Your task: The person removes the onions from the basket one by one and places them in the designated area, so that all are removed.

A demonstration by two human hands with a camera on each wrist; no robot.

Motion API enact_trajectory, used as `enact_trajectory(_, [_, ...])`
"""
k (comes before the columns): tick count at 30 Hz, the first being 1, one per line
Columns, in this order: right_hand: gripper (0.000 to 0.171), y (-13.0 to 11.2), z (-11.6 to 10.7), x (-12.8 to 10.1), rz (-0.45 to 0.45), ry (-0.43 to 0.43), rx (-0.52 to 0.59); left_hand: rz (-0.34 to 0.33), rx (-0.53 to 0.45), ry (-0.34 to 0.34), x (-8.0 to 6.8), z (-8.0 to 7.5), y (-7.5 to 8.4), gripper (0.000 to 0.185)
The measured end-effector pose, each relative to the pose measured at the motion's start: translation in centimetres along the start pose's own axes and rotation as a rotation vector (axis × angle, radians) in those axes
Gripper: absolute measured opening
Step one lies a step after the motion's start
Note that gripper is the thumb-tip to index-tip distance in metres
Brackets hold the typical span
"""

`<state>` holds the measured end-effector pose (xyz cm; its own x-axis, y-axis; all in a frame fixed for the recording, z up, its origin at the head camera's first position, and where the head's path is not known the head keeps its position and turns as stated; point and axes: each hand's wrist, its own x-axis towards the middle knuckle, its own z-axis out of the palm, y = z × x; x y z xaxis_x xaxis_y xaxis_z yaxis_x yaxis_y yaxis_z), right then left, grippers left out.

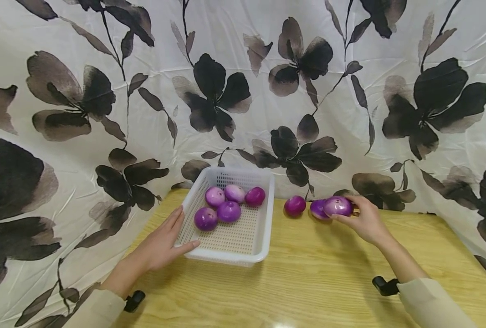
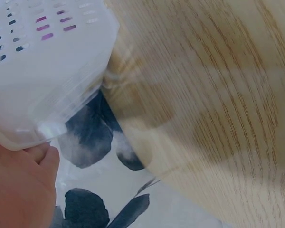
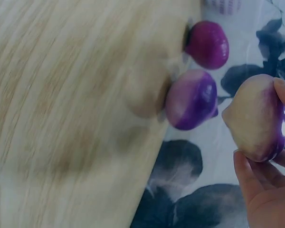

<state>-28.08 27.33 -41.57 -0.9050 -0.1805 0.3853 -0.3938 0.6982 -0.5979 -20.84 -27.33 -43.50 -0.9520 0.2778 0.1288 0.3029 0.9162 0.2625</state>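
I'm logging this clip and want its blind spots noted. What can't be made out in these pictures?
- Left wrist view: the basket is cut off by the frame edge, and only purple glimpses show through its holes.
- Left hand: its fingers lie outside that view.
- Right wrist view: motion blur smears the table.
- Head view: the onion that the right hand grips partly covers the onion behind.

Head view bright, even, soft light from above; faint glare spot on desk point(image 1: 281, 324) near bottom edge. My right hand point(image 1: 363, 221) casts soft shadow on wood. Wide-angle bending at edges (curtain point(image 1: 83, 114) bulges). Both wrist views blurred, smeared grain, washed-out, close things unfocused.
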Motion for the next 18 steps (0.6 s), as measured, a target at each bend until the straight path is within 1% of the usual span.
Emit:
enact_trajectory(10, [0.072, 2.1, -0.8, -0.1, 0.085, -0.003, -0.048, 0.001, -0.002, -0.001, 0.1, 0.1, -0.1, 0.113])
enact_trajectory(18, [0.071, 4.2, -1.0, -0.5, 0.084, 0.045, -0.113, 0.009, -0.002, 0.002, 0.0, 0.0, 0.0, 0.112])
